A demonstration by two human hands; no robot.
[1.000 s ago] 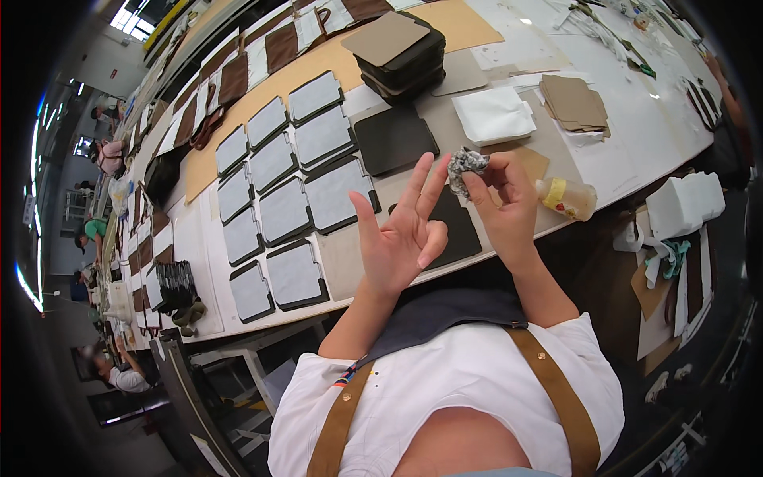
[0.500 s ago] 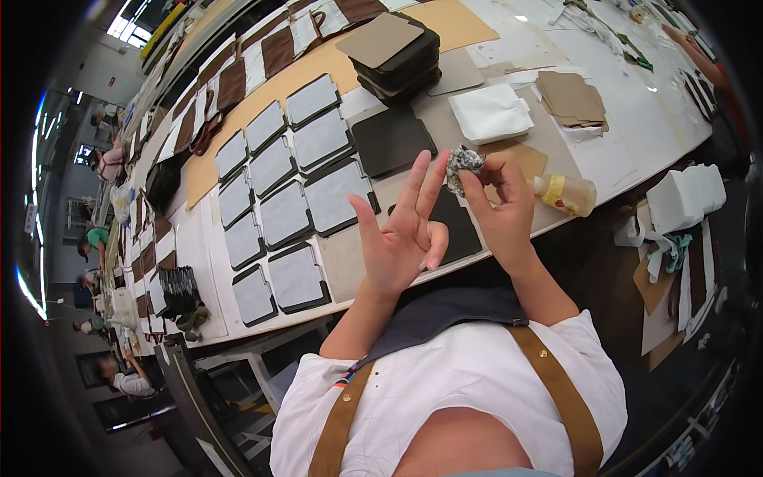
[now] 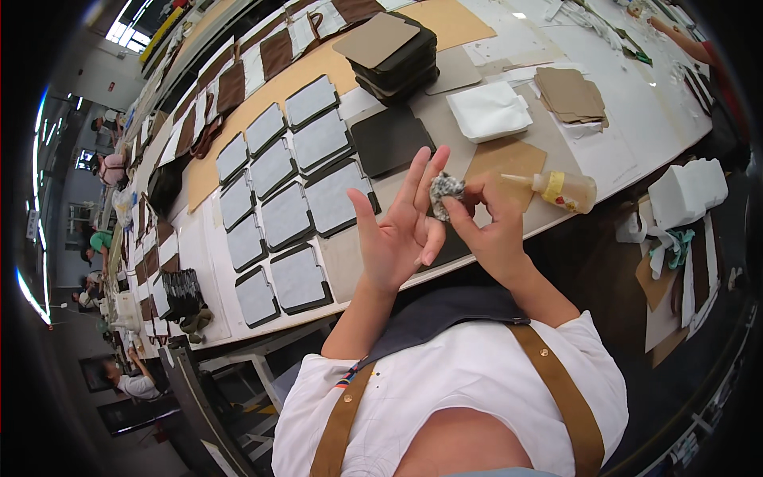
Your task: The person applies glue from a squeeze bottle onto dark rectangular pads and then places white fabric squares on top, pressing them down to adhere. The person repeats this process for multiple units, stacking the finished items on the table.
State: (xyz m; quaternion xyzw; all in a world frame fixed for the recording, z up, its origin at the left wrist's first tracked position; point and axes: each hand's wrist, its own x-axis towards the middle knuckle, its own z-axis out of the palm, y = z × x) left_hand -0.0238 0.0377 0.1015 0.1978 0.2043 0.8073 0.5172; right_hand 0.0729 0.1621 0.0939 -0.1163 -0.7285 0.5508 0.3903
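Observation:
My left hand (image 3: 397,238) is held palm up over the near edge of the table, two fingers stretched out, thumb apart, the other fingers bent. Between the thumb and fingers of my right hand (image 3: 494,230) is a crumpled, speckled grey-and-white wad of cloth (image 3: 447,192), close beside the left fingers. Right of it lies a clear squeeze bottle (image 3: 568,191) with a pointed nozzle and yellow label. A black panel (image 3: 391,141) lies flat beyond my left fingertips. Rows of grey panels with black edges (image 3: 342,195) cover the table to the left.
Beyond stands a stack of black pieces (image 3: 397,67) topped by a tan card (image 3: 376,40). A white folded pad (image 3: 489,111) and brown cards (image 3: 570,94) lie at the right. Brown and white strips (image 3: 286,48) line the far side. Another person's arm (image 3: 679,40) reaches in at the far right.
My right hand has moved down and slightly left with the wad, from the left fingertips to lower beside the fingers. The left hand has barely moved.

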